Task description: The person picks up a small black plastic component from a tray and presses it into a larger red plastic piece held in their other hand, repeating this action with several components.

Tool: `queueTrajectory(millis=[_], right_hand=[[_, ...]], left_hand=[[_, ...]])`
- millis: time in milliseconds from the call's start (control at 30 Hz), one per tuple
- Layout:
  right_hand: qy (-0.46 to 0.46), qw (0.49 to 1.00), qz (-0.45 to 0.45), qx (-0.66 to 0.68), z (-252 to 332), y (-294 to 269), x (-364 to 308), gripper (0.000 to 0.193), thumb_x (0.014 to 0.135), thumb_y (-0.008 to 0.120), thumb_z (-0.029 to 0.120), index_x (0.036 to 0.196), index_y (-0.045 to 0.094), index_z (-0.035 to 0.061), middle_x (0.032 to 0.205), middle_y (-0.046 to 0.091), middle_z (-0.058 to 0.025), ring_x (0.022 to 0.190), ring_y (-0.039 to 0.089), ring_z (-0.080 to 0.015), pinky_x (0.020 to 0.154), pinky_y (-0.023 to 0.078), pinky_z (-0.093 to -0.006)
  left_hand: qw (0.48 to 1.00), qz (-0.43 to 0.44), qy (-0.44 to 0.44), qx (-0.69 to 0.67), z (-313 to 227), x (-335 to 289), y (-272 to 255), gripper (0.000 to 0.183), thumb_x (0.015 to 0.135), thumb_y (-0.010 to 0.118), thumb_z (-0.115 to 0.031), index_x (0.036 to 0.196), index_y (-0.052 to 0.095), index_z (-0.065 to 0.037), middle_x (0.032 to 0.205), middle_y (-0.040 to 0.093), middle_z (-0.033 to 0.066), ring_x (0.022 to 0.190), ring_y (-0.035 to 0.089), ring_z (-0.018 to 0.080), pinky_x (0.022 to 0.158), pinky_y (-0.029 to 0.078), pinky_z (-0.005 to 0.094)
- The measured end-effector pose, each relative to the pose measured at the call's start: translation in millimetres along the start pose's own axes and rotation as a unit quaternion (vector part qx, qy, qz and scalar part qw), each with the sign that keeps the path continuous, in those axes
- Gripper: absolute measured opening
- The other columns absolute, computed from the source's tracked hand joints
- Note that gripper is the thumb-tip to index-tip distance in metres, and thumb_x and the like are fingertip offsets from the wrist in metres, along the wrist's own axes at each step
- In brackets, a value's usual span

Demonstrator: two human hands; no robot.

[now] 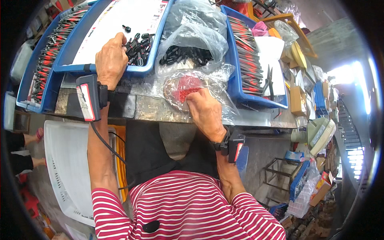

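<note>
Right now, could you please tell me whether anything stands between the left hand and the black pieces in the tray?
Nothing visible does: the left hand reaches over the blue tray's front rim, its fingers beside the black pieces.

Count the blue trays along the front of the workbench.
3: the left tray, full of red-and-black tools; the middle tray, by the left hand; and the right tray, right of the clear plastic bags. More could be hidden.
</note>
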State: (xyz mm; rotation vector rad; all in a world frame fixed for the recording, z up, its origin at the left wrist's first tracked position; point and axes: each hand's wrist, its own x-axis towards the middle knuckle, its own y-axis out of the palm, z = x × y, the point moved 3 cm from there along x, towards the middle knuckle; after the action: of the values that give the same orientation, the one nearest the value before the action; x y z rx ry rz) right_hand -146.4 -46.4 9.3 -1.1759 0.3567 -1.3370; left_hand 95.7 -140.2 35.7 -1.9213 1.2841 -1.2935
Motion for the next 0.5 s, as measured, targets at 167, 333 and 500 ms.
queueTrajectory(millis=[167, 333, 500], right_hand=[[-0.005, 0.997, 0.028, -0.070, 0, 6, 3, 0.006, 0.074, 0.060, 0.008, 0.080, 0.057, 0.0070, 0.077, 0.051, -0.0120, 0.065, 0.055, -0.0321, 0.056, 0.045, -0.0387], [-0.018, 0.993, 0.044, -0.110, -1, 10, 4, 0.007, 0.076, 0.057, 0.007, 0.080, 0.052, 0.0052, 0.076, 0.050, -0.0122, 0.062, 0.055, -0.0323, 0.054, 0.045, -0.0401], [-0.018, 0.995, 0.017, -0.099, -8, 14, 1, 0.007, 0.077, 0.056, 0.009, 0.077, 0.050, 0.0046, 0.075, 0.050, -0.0128, 0.061, 0.055, -0.0318, 0.053, 0.044, -0.0406]], left_hand=[[0.999, 0.026, 0.013, 0.034, -13, -2, 5, 0.015, 0.079, 0.052, -0.003, 0.094, 0.054, -0.002, 0.082, 0.061, 0.0156, 0.077, 0.060, 0.0305, 0.070, 0.046, 0.0382], [0.969, -0.135, 0.182, -0.095, -61, -11, 12, 0.020, 0.076, 0.053, 0.005, 0.096, 0.056, 0.002, 0.094, 0.060, 0.0172, 0.081, 0.060, 0.0262, 0.073, 0.049, 0.0333], [0.961, 0.019, 0.220, -0.168, -102, -22, 53, 0.020, 0.075, 0.048, 0.009, 0.092, 0.054, 0.002, 0.087, 0.059, 0.0162, 0.079, 0.059, 0.0300, 0.071, 0.049, 0.0360]])
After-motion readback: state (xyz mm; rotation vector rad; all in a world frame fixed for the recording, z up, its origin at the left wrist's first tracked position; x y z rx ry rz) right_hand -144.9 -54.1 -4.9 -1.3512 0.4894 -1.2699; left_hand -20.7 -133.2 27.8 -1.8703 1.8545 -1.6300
